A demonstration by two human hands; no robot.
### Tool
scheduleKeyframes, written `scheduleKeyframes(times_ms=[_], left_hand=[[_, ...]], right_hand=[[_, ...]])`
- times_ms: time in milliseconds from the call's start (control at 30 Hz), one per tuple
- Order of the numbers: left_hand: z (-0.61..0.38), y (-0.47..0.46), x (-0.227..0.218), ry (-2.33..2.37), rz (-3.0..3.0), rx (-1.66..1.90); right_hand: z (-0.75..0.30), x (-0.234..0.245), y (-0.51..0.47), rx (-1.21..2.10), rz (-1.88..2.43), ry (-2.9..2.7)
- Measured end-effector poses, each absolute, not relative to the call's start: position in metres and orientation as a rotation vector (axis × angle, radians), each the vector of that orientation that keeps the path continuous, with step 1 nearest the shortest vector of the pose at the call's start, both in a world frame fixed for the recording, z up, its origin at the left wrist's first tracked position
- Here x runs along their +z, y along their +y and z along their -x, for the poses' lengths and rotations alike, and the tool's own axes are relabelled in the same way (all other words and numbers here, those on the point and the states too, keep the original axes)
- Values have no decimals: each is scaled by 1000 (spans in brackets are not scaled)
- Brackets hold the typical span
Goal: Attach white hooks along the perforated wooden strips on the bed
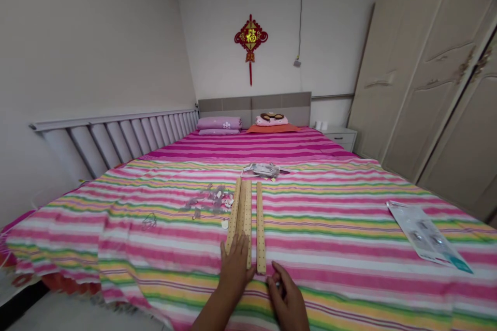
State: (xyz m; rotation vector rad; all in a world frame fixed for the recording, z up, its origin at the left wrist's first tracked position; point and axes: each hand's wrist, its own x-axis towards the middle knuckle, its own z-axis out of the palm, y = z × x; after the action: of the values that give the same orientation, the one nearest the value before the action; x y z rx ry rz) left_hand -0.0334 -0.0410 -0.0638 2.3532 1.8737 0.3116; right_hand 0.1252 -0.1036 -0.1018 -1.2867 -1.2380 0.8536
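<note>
Three long wooden strips with rows of small holes [248, 217] lie side by side on the striped bedsheet [330, 232], running away from me. My left hand [235, 266] lies flat with fingers stretched over the near ends of the left strips. Just below the near end of the right strip, my right hand [287, 297] is curled with fingertips pinched on something small that I cannot make out.
Small metal parts [212, 200] lie scattered left of the strips. An opened plastic packet [264, 169] sits beyond them, and a larger flat package [425, 237] lies at the right. Pillows [219, 124] sit at the headboard. A wardrobe [435, 88] stands to the right.
</note>
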Motion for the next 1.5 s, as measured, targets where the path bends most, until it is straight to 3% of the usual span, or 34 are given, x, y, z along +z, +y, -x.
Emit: scheduleKeyframes(times_ms=[433,933,1100,1267,1500], left_hand=[[38,-41,-65,1793,-2420,364],[43,-46,-65,1731,-2353,434],[57,-45,-58,1707,-2172,784],[88,-19,-47,1715,-1518,1310],[105,20,-46,1804,-1341,1339]], right_hand=[[-125,-97,-106,828,1335,-1272],[-117,-122,-103,731,1335,-1183],[-118,-128,-102,753,1328,-1172],[-119,-132,-102,755,1333,-1175],[-120,-140,-101,734,1346,-1179]])
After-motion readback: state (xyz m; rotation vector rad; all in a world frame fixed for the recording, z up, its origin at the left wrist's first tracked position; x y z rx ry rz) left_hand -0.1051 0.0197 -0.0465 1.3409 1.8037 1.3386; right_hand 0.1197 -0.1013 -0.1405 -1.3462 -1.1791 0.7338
